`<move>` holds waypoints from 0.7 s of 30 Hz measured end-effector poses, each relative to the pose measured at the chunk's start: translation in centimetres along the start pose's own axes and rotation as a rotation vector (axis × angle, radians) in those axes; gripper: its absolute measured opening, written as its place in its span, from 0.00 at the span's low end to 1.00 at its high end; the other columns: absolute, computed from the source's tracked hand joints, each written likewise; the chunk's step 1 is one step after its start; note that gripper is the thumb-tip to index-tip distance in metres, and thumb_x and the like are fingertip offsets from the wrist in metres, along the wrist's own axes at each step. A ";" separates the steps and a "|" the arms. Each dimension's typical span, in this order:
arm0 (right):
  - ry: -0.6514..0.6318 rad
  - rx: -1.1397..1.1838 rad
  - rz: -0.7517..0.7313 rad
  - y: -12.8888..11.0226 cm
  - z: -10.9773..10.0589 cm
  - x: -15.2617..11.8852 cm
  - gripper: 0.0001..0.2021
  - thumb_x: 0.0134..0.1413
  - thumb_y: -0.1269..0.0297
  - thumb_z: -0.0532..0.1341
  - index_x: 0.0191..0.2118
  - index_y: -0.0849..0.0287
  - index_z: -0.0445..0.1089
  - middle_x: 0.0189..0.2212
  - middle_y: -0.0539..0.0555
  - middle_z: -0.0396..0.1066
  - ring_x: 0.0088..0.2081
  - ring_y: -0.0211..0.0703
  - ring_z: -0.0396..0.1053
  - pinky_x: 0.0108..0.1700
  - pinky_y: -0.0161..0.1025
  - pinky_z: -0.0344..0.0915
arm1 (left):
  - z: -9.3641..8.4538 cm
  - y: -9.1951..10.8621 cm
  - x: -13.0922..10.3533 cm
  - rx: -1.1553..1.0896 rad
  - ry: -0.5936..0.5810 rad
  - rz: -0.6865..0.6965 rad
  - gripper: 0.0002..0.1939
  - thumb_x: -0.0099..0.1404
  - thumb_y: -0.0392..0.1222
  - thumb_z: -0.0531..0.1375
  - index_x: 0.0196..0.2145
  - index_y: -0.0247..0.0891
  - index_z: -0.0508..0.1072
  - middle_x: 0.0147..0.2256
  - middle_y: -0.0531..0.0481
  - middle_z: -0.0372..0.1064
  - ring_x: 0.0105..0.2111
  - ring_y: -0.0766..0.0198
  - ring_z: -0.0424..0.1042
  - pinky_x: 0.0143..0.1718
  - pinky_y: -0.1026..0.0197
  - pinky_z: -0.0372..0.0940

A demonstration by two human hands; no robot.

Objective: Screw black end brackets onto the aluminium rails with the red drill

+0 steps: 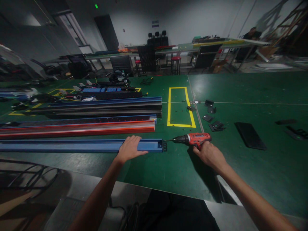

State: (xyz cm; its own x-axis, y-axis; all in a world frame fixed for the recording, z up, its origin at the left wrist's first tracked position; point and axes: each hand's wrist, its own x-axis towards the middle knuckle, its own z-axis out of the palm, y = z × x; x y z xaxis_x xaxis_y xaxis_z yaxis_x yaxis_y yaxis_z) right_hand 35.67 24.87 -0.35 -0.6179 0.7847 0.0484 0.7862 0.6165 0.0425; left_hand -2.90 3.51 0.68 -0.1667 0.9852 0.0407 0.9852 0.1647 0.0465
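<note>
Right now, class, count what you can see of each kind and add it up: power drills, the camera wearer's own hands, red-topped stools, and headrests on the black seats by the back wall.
Power drill: 1
Own hands, left hand and right hand: 2
Red-topped stools: 2
Headrests: 3
Total: 8

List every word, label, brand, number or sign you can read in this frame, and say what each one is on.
No text can be read.
Red and black pistol-shaped power drill in the right hand: any marking on its body is too small and blurred.
Small dark lettering on the pale far wall: too blurred.
Small glowing green sign or light, upper left: no legible symbol.
</note>
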 end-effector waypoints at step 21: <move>-0.013 -0.040 0.009 -0.4 -0.4 -0.2 0.35 0.69 0.42 0.44 0.43 0.73 0.74 0.32 0.70 0.73 0.32 0.57 0.72 0.33 0.45 0.60 | 0.0 0.1 0.0 0.003 -0.002 -0.003 0.46 0.64 0.78 0.57 0.58 0.32 0.73 0.52 0.33 0.75 0.53 0.40 0.72 0.56 0.43 0.64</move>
State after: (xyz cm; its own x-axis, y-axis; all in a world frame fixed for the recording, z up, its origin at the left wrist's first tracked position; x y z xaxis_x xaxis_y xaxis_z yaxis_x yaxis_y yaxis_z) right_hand 35.47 24.46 0.03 -0.6102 0.7914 0.0357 0.7911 0.6063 0.0815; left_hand -2.84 3.52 0.72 -0.1693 0.9848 0.0387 0.9849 0.1676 0.0441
